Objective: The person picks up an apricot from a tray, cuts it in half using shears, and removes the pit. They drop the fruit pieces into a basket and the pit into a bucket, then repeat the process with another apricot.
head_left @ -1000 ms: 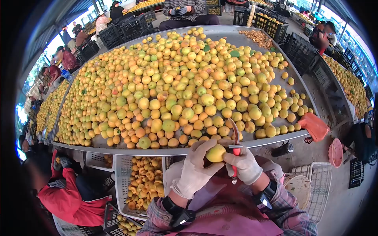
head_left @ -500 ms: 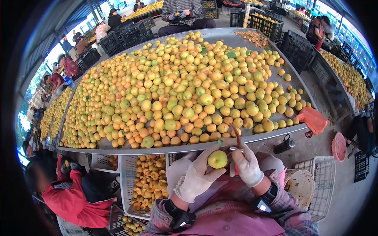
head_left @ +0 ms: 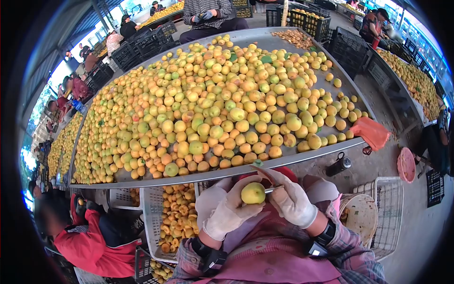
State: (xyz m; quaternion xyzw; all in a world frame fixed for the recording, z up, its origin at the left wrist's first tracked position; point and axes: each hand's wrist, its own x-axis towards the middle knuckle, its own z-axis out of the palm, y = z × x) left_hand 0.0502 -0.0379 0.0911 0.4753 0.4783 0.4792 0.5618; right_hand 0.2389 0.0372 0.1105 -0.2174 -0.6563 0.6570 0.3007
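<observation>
In a white glove, my left hand (head_left: 231, 212) holds a yellow-green apricot (head_left: 253, 193) between thumb and fingers, below the table's front edge. My right hand (head_left: 296, 202), also gloved, is closed on a small knife (head_left: 266, 177) with a curved brown handle. The knife's short metal part meets the right side of the fruit. Just beyond both hands, a large heap of whole apricots (head_left: 203, 109) covers the metal table (head_left: 184, 181). A white crate (head_left: 153, 222) of halved apricots stands at my left knee.
An orange-red bag (head_left: 371, 133) hangs over the table's right corner, above a black flask (head_left: 338, 164) on the floor. To my right are a pale bucket (head_left: 362, 220) and a white crate (head_left: 391, 217). A person in red (head_left: 94, 244) sits close at left; another sits across the table.
The knife has come left against the apricot, its handle tilting over toward the left. Both hands have drawn closer together, and the whole view has shifted slightly.
</observation>
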